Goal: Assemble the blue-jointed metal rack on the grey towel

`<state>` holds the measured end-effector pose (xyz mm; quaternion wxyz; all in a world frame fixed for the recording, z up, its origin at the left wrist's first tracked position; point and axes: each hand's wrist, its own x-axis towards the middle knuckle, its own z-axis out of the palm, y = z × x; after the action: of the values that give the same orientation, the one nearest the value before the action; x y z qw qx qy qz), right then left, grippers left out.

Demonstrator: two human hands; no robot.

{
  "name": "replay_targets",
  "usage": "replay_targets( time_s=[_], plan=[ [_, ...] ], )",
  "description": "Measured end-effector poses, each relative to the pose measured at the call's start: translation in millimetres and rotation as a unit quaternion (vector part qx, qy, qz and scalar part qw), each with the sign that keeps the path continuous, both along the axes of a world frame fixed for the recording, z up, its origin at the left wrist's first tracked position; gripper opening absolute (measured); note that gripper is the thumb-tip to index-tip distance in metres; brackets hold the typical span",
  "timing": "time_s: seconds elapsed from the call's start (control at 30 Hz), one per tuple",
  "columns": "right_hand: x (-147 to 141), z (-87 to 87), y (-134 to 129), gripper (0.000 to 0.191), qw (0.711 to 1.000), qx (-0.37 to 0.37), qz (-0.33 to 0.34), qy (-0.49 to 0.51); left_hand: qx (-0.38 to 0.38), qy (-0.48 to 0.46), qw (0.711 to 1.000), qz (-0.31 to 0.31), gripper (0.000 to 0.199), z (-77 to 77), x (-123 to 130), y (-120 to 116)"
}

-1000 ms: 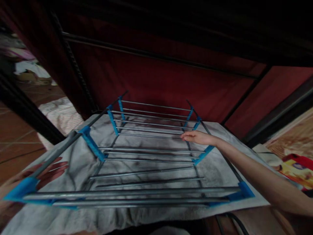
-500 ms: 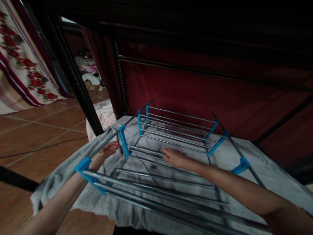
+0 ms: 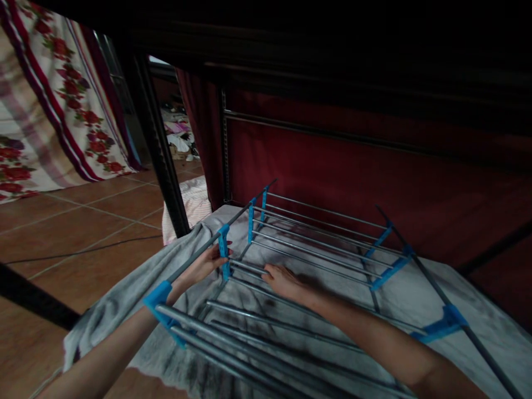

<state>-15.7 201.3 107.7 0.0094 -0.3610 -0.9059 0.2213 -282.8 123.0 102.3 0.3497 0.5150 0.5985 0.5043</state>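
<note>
A metal rack with grey tubes and blue plastic brackets lies on a grey blanket. My left hand reaches under the left side rail, its fingers closed on the second blue bracket from the front. Further right, my right hand has its fingers wrapped round a cross tube just right of that bracket. More tubes run in front of my right forearm, near the bottom of the view.
Black metal posts and a dark beam overhead frame the space. A red cloth hangs behind. Left are a floral curtain, a tiled floor with a cable, and a striped cloth.
My left hand has moved right and taken hold of the blue bracket. My right hand has slid slightly left along the tube, nearer the bracket. The view has shifted left.
</note>
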Motion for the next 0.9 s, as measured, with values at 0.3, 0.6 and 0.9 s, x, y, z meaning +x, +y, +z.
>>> replay_targets(
  time_s=[0.3, 0.6, 0.9],
  plan=[
    [-38.0, 2.0, 2.1, 0.027, 0.999, 0.011, 0.037, 0.012, -0.009, 0.135, 0.989, -0.057, 0.040, -30.0, -21.7, 10.0],
    [-77.7, 2.0, 2.9, 0.032, 0.999, -0.013, 0.043, 0.018, -0.022, 0.178, 0.983, -0.042, 0.029, -20.1, -14.8, 8.0],
    [-71.8, 17.2, -0.8, 0.029, 0.997, 0.021, 0.064, 0.039, -0.018, 0.153, 0.987, -0.051, 0.026, -24.3, -13.4, 7.8]
  ],
)
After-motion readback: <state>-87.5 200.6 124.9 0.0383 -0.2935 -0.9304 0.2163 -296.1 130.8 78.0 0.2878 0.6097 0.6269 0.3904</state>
